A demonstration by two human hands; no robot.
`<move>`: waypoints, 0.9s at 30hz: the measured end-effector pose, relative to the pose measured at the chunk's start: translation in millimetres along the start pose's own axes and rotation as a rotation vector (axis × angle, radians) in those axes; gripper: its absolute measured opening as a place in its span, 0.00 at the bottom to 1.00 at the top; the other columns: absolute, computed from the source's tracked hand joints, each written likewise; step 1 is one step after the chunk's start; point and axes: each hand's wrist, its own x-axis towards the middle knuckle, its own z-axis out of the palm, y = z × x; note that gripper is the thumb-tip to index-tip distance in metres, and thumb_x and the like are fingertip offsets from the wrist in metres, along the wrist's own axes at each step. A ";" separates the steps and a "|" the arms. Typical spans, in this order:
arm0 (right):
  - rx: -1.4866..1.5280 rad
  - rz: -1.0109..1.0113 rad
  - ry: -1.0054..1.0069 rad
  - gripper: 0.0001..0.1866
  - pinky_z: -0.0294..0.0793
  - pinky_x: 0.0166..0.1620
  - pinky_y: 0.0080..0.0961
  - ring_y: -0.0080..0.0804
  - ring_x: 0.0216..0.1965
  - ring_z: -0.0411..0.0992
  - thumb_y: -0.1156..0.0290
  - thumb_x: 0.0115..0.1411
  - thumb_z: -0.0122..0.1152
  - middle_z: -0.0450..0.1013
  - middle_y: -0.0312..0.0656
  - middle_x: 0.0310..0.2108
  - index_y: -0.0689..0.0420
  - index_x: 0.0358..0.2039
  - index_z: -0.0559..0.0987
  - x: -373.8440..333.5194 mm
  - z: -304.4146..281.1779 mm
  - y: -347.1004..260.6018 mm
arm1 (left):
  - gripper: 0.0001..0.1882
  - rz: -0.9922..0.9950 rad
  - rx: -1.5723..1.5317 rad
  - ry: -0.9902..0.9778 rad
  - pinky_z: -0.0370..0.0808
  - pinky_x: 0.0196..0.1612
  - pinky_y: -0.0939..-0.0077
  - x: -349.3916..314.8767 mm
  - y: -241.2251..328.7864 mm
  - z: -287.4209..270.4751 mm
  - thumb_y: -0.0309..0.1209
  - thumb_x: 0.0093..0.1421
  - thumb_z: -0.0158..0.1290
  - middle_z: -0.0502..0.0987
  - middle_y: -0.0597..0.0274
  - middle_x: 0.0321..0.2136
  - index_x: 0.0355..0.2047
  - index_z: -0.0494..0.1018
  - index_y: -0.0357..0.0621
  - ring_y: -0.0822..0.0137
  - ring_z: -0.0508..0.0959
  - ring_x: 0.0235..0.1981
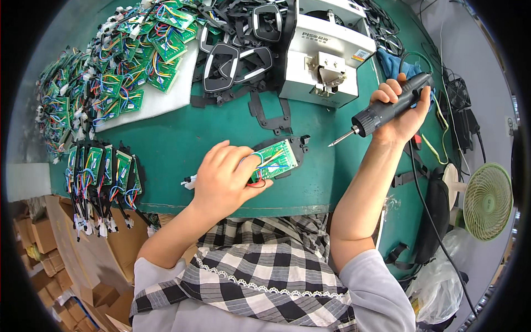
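My left hand (218, 177) is closed on a green circuit board (283, 156) with colored wires, its thumb and fingers at the board's left end. Under the board lies a black plastic bracket (302, 145), its rim showing on the right. White connectors (189, 181) stick out to the left of the hand. Raised over the table's right side, my right hand (401, 119) grips a black electric screwdriver (381, 115). Its bit points down and left, apart from the board. A thin, open black frame (272, 123) rests just behind the bracket.
A white machine (326, 41) with a metal front block stands at the back. Wired circuit boards (166, 47) are heaped at the far left; black frames (221, 69) lie beside them. Several board assemblies (93, 166) line the left edge, wires hanging over. A green fan (488, 202) stands right.
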 end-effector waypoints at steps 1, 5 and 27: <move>-0.003 0.002 -0.002 0.26 0.65 0.26 0.24 0.27 0.21 0.60 0.46 0.61 0.51 0.62 0.38 0.23 0.60 0.37 0.72 0.9 -0.3 0.6 | 0.23 -0.022 0.020 -0.036 0.71 0.52 0.56 0.6 0.6 4.2 0.38 0.40 0.68 0.75 0.59 0.38 0.35 0.74 0.44 0.57 0.75 0.40; -0.048 -0.023 0.018 0.26 0.65 0.26 0.25 0.27 0.21 0.60 0.45 0.60 0.52 0.63 0.39 0.23 0.60 0.38 0.71 -1.8 2.3 -0.1 | 0.23 0.000 -0.071 -0.096 0.69 0.55 0.53 10.0 -22.7 -2.3 0.37 0.41 0.68 0.75 0.59 0.39 0.37 0.74 0.44 0.56 0.75 0.43; -0.440 -0.245 0.022 0.25 0.68 0.24 0.33 0.33 0.18 0.65 0.45 0.61 0.49 0.67 0.43 0.19 0.57 0.39 0.70 -17.9 35.2 26.1 | 0.22 0.047 -0.174 -0.094 0.73 0.52 0.57 14.7 -35.8 1.2 0.35 0.39 0.69 0.76 0.60 0.38 0.35 0.76 0.44 0.53 0.76 0.42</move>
